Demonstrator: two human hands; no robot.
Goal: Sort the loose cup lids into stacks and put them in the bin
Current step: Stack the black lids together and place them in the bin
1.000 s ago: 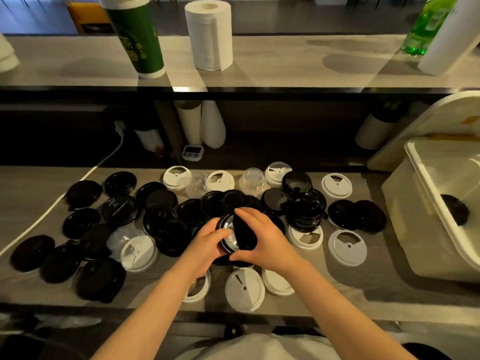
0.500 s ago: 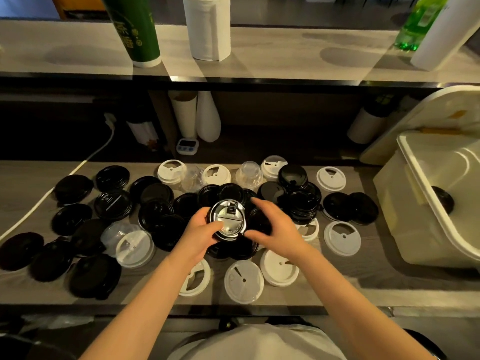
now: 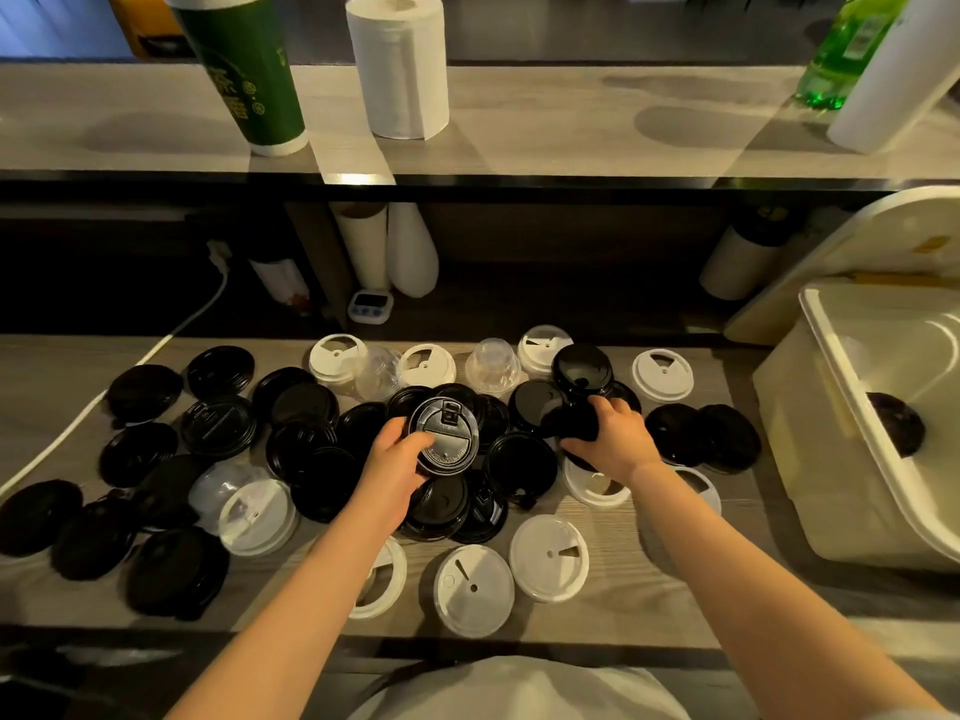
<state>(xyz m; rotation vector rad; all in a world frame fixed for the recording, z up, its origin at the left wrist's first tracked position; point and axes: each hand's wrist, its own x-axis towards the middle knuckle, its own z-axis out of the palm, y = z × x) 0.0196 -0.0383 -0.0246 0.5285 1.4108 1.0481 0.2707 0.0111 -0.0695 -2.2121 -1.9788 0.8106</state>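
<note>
A black lid with a flip tab is gripped by the left hand and tilted up off the pile; the thumb is laid over its near left edge and the other fingers are tucked behind it, so it's pinched on that side only; the right hand is curled round a dark lid just to the right, right below a short stack of black lids; whether one lid or several are held there can't be told, too dark tbh; white lids and clear dome lids are scattered among more black ones across the counter; the white bin is parked at the right end, with a lone lid lying inside.
</note>
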